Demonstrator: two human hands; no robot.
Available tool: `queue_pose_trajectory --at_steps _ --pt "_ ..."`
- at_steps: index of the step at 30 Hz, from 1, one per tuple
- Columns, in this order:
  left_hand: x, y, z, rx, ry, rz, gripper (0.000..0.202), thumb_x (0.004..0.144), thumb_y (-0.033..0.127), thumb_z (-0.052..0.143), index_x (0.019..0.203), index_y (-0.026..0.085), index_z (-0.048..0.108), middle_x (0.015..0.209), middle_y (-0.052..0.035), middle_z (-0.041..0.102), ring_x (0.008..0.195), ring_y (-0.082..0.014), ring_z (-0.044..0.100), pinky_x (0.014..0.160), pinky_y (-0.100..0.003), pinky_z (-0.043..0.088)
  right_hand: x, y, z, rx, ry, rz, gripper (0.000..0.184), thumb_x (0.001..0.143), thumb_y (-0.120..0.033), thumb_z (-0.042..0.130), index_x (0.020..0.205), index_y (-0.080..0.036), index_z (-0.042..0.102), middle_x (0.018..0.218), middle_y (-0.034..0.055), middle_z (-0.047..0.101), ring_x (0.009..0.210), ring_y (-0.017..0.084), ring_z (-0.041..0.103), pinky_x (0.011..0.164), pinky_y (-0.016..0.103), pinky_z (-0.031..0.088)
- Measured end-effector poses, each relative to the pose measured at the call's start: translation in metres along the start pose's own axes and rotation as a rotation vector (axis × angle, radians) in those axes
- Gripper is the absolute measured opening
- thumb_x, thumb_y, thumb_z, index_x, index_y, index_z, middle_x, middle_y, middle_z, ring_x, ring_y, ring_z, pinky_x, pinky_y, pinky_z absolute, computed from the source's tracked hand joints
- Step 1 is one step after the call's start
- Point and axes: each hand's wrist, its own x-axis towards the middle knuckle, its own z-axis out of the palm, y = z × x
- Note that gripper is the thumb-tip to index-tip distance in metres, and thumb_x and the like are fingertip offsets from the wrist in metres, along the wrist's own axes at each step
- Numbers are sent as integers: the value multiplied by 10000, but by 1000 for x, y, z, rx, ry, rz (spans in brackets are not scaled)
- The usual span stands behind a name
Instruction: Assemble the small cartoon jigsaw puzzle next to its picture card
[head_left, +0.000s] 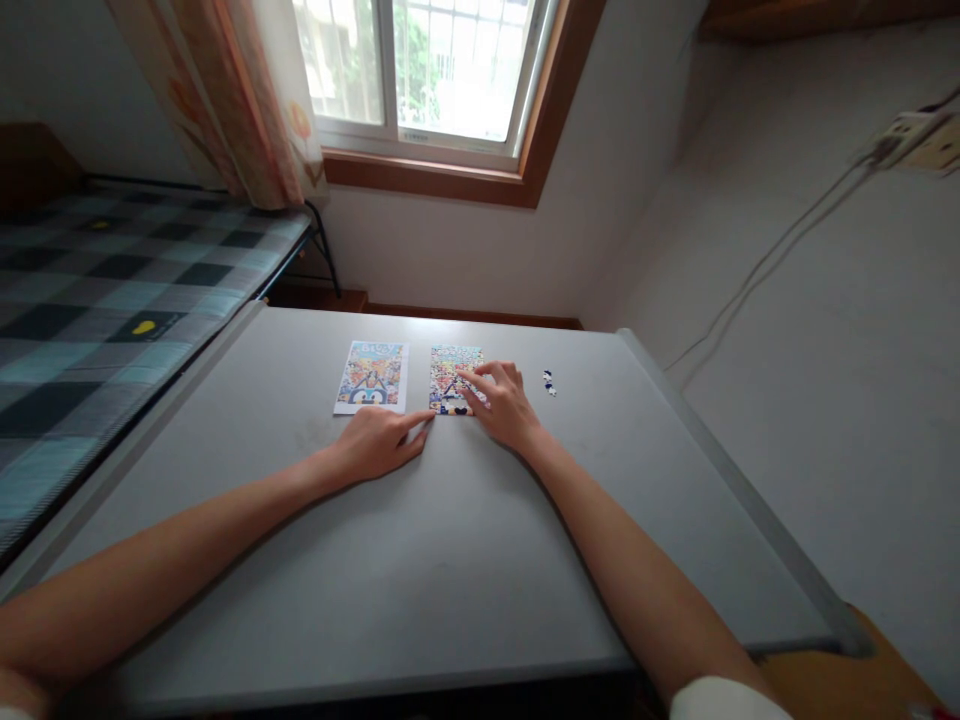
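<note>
A small colourful jigsaw puzzle (448, 372) lies flat near the far middle of a grey table (450, 540). My right hand (501, 402) rests on its right half, fingers spread, forefinger pressing on the pieces. My left hand (379, 443) lies on the table just below the puzzle's lower left corner, forefinger stretched out to touch that corner, other fingers curled under. A printed reference picture (372, 377) with the same design lies to the left of the puzzle.
A few loose dark puzzle pieces (550, 381) lie to the right of the puzzle. A bed with a checked cover (97, 290) stands along the table's left side. A window with a curtain is behind; cables run down the right wall.
</note>
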Motion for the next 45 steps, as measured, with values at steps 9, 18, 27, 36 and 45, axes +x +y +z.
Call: queue_pose_trajectory --at_steps 9,18,27,36,45 --pt "0 3 -3 4 5 7 344 893 356 469 1159 256 662 580 -5 660 527 -142 603 540 -224 397 -4 78 -33 71 126 519 193 771 -265 572 851 -167 717 786 71 628 697 184 544 746 352 444" --pt "0 1 -2 15 -22 5 351 898 356 470 1187 258 643 610 -12 675 559 -156 621 548 -233 394 -1 54 -46 359 -313 397 301 712 -416 672 879 -167 703 680 2 615 591 114 518 578 247 414" --pt "1 0 -1 24 -28 -3 354 898 356 473 1197 265 639 633 -15 684 579 -158 628 563 -237 399 -1 47 -39 211 -347 409 251 700 -407 694 782 -170 682 673 3 615 600 120 534 577 249 388" --pt "0 2 -2 11 -34 -5 354 895 355 474 1195 267 642 631 -14 686 571 -162 626 563 -245 403 1 47 -37 295 -358 462 211 695 -345 673 777 -152 688 689 19 635 617 122 529 585 242 389" --pt "0 0 0 10 -35 -5 357 892 356 478 1199 266 638 631 -12 684 580 -164 631 561 -245 397 1 48 -36 325 -344 496 215 662 -335 690 761 -144 688 658 6 619 577 110 507 554 238 378"
